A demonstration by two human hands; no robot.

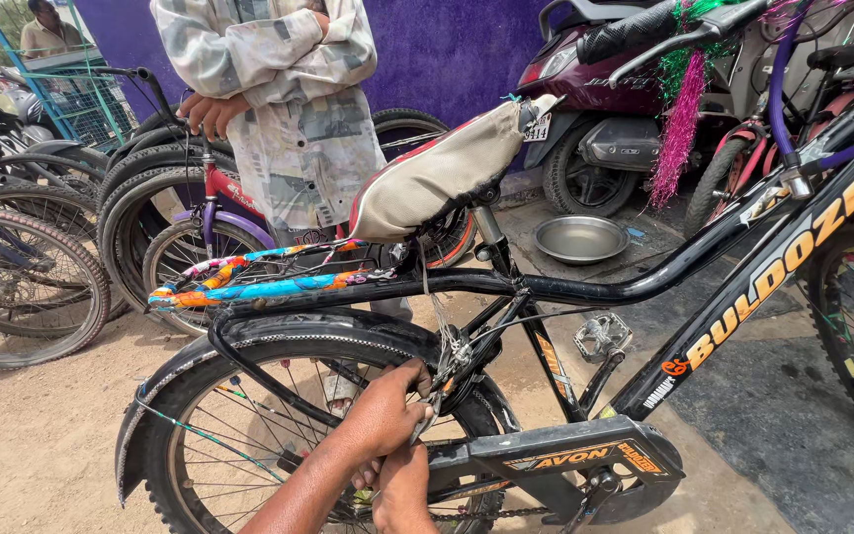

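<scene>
The fingers of the left hand [384,407] are curled tight around the handles of a pair of pliers [434,403], knuckles toward the rear wheel [279,435] of the black bicycle [585,287]. The pliers run on a slant, long axis rising from the palm up and to the right, nose pointing at the rear brake [459,358] and the thin cable that hangs there just under the seat post. Whether the nose bites the cable or only meets it cannot be told; the tip is too small. Just below these fingers sits the right hand [402,489], fingers bent inward close against the frame near the black chain guard [565,460]; how far they are open, and whether they grip anything, is hidden. Above the fingers curves the black mudguard [249,341], and over that a carrier rack wound in bright blue and orange tape [249,282]. Higher still, up and right of the fingers, the worn grey saddle [437,173] tilts nose-up. Farther right of the fingers lie a metal pedal [602,336] and, on the ground beyond, a round steel bowl [580,237]. Behind the rack stands another person in a pale patterned shirt [289,99], arms folded.
</scene>
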